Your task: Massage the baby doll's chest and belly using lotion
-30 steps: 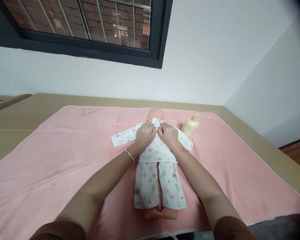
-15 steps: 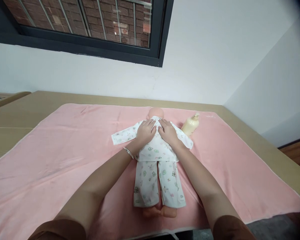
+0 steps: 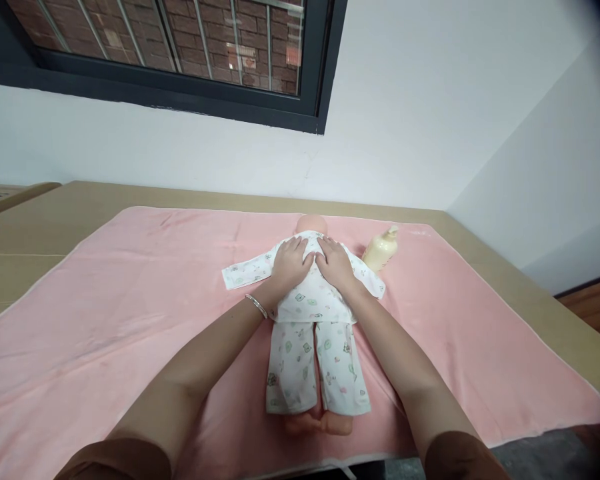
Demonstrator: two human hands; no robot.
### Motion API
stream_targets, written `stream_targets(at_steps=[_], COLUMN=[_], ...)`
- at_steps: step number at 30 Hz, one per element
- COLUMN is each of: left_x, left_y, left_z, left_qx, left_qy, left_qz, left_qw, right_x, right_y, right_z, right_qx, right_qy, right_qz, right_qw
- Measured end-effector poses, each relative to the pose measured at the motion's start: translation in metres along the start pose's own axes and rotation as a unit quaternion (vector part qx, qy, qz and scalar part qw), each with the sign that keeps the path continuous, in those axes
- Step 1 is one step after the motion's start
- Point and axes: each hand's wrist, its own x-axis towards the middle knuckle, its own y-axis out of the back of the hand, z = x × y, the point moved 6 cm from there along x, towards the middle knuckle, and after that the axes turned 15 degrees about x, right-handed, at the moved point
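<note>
A baby doll (image 3: 312,303) lies on a pink blanket (image 3: 170,280), its head toward the wall and its feet toward me. It wears a white printed top and matching trousers (image 3: 291,367). My left hand (image 3: 291,263) rests flat on the left side of the upper torso, fingers pointing to the head; a silver bangle circles that wrist. On the right side of the torso lies my right hand (image 3: 335,263), also flat with its fingers extended. Both thumbs point inward, close to each other. Neither hand grips anything.
A cream pump bottle (image 3: 381,249) lies tilted on the blanket beside the doll's right-hand sleeve. Beneath the blanket is a wooden table (image 3: 100,193), which meets a white wall (image 3: 380,133) at the back. A dark-framed window (image 3: 310,107) is above.
Both hands stay flat on the doll's torso, with only a very slight shift of the fingers. The doll and the bottle keep their places.
</note>
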Motion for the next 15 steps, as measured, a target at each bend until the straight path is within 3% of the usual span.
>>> stream_targets(at_steps=[6,15], left_x=[-0.003,-0.005], left_y=[0.01,0.011], left_z=[0.005,0.002], left_qx=[-0.005,-0.011], left_qy=[-0.046,-0.004], left_qz=[0.049,0.053], left_qw=[0.998,0.999], right_x=[-0.006,-0.01], right_y=[0.007,0.01], right_z=[-0.008,-0.006], right_qx=[-0.018,-0.034], right_qy=[0.035,-0.01], right_qz=[0.037,0.071], right_qw=[0.999,0.997])
